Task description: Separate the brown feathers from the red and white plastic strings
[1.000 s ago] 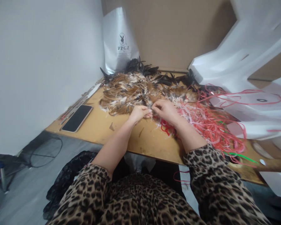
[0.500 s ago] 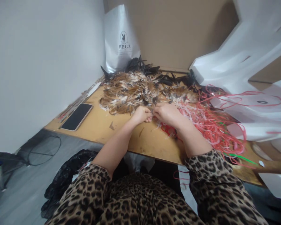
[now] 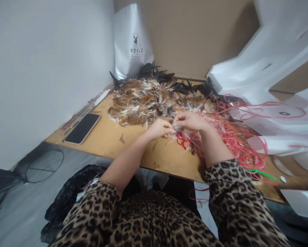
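Note:
My left hand (image 3: 159, 128) and my right hand (image 3: 188, 121) meet fingertip to fingertip at the near edge of a big heap of brown, white and black feathers (image 3: 154, 97) on a wooden table (image 3: 118, 144). Both pinch a small bunch of feathers (image 3: 174, 127) between them; its exact shape is hidden by my fingers. A tangle of red and pink strings (image 3: 231, 135) lies under and to the right of my right wrist. My sleeves are leopard print.
A dark phone (image 3: 82, 128) lies face up near the table's left edge beside thin sticks. A white PPGZ bag (image 3: 133, 41) stands at the back against brown cardboard. White sheets (image 3: 267, 68) pile at the right. A green string (image 3: 264, 172) lies near the front right.
Both hands have drawn slightly toward me and lifted a little, the right hand rising off the strings while still pinching with the left. The feather heap has stayed put.

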`<state>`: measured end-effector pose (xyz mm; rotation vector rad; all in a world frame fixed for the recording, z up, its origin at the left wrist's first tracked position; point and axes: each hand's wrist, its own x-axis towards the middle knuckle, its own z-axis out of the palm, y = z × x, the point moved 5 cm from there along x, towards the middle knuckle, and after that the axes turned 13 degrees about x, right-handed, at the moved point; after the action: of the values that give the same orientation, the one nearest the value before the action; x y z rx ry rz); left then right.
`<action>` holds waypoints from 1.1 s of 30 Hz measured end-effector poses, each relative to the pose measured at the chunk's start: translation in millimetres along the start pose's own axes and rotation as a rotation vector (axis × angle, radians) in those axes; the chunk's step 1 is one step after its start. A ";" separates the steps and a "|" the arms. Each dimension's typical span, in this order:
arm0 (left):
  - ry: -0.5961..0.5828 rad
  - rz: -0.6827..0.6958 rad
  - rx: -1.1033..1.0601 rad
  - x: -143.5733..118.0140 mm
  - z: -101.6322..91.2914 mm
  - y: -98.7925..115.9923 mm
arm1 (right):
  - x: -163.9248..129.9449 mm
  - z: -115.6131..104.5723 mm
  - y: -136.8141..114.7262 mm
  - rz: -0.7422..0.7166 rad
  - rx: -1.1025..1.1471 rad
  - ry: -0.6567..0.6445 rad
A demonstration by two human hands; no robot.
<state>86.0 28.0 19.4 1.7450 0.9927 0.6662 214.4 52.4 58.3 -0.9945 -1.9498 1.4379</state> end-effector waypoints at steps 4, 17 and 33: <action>0.102 0.013 -0.149 1.3 -8.5 4.6 | 6.1 -6.9 8.7 -0.043 0.063 0.142; 0.368 -0.125 -0.523 6.3 -23.3 -13.3 | 14.3 10.8 15.7 -0.110 0.165 0.386; 0.490 -0.189 -0.355 11.1 -28.5 -29.1 | 3.4 44.9 -24.7 -0.319 -0.846 0.310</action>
<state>59.8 56.5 2.7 1.1828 1.2606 1.1020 171.9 25.2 68.2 -1.0771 -2.3528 0.2259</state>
